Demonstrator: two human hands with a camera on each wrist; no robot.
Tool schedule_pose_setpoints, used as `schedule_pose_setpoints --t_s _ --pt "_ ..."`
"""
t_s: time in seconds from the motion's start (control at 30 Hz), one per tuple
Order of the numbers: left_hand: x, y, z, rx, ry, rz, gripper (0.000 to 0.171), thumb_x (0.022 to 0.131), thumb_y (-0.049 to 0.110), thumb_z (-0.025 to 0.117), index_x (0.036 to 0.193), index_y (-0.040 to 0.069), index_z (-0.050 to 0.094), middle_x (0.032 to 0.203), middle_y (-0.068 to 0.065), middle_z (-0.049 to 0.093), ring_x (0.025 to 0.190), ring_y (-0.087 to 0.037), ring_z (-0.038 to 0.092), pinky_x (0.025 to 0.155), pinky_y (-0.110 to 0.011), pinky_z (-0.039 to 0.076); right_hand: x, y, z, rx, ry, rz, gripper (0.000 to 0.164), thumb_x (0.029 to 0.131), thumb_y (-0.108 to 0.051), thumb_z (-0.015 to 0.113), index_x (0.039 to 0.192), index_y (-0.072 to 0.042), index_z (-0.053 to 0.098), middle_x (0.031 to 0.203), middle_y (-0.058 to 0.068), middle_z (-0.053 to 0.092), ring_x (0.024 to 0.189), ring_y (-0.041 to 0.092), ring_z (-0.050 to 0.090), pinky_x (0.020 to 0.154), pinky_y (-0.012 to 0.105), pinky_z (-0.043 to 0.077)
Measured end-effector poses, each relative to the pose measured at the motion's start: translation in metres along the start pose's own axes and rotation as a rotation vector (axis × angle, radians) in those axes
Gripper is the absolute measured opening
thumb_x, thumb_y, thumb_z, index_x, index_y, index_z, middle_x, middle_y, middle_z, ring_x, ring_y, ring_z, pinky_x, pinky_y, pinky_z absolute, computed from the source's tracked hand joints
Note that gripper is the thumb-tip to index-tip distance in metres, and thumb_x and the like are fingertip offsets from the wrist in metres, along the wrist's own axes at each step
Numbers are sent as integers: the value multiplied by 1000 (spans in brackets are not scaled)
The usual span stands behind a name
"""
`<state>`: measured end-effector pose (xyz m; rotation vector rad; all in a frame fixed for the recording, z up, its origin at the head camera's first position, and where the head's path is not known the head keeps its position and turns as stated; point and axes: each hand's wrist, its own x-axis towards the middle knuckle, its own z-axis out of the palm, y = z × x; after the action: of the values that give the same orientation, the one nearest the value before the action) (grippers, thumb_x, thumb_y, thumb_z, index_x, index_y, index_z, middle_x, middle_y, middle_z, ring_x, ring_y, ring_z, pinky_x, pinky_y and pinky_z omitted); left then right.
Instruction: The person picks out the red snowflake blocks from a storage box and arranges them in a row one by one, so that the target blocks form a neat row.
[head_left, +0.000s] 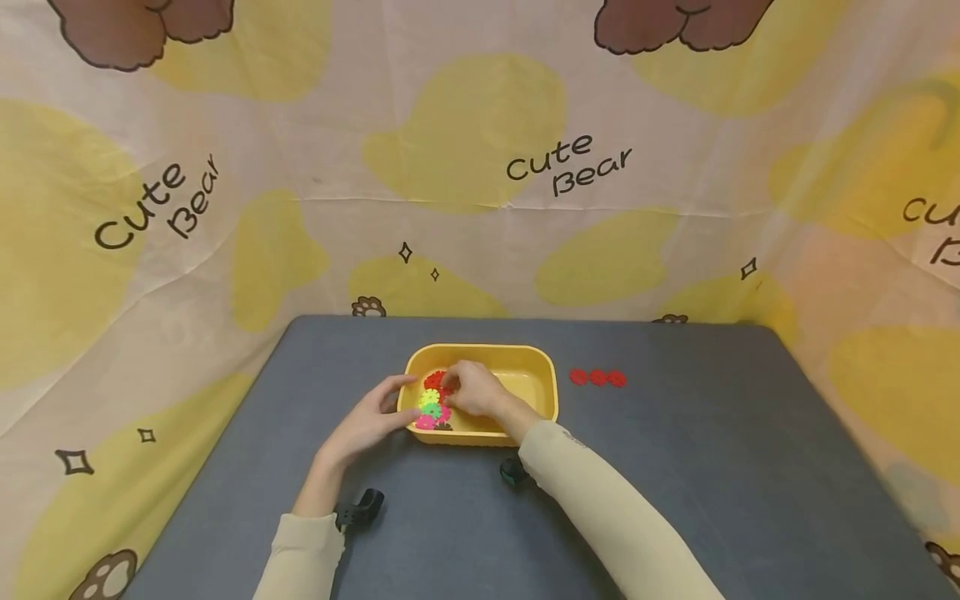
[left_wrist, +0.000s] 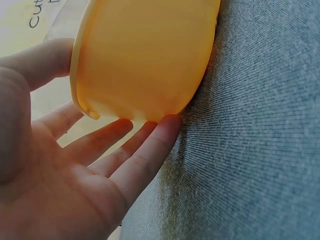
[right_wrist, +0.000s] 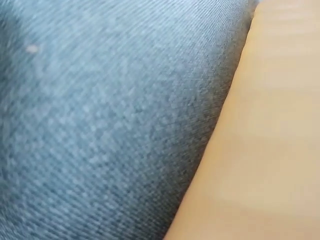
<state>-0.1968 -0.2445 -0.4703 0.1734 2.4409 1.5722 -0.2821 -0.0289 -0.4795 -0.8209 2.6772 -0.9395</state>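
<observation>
Red notched plastic discs (head_left: 435, 381) are sitting inside the shallow yellow plastic bin (head_left: 532, 383), bunched up at its left end. A yellow notched disc (head_left: 429, 397), a green notched disc (head_left: 431, 410) and some bright pink notched discs (head_left: 425, 422) are crowding in with them, kinda overlapping. Meanwhile, a row of three matching red discs (head_left: 597, 377) is lying near the bin's right side, on the dark grey cloth-textured tabletop (head_left: 675, 467).

Right hand (head_left: 474, 387) is reaching into the bin, fingers bending down onto the reds; honestly can't tell if it's pinching one, since the fingertips are mostly hiding and the right wrist view is only showing tabletop and the bin's side. Left hand (head_left: 371, 425) is holding the bin's left end, thumb going over the rim and fingertips resting against the outer wall.

Handling-wise, I'm guessing these discs are super light, stiff and a bit slick, not really fragile. I'd be going for the notched edge with thumb and index, because flat ones are probably sliding around on the bin's smooth floor or dragging a neighbour along.
</observation>
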Motion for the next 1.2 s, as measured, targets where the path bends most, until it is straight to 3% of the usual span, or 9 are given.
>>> schedule_pose_setpoints --t_s 0.27,0.43,0.77,1.2 --pt "0 3 0 -8 1 -2 66 96 26 72 152 14 41 158 -15 35 137 -38 48 108 -56 43 0 3 1 29 -3 22 16 85 -14 83 97 -8 75 90 -2 69 86 15 61 84 30 52" --pt "1 3 0 6 6 0 66 96 26 71 153 14 40 160 -15 33 139 -39 46 109 -57 42 -1 3 -2 18 11 24 14 85 -12 83 96 -8 75 91 -1 71 88 15 62 84 30 52" --pt "1 0 -1 33 4 -20 65 95 31 72 151 17 42 159 -12 35 140 -37 46 110 -57 40 -9 4 -10 41 26 32 21 84 -11 82 103 -4 77 89 1 69 82 16 57 77 28 49" --pt "1 3 -1 24 0 -12 67 95 31 72 152 14 41 160 -14 34 141 -39 44 111 -61 37 -29 -1 -34 82 33 -2 22 83 -7 81 105 -3 77 91 3 71 83 14 60 76 26 52"
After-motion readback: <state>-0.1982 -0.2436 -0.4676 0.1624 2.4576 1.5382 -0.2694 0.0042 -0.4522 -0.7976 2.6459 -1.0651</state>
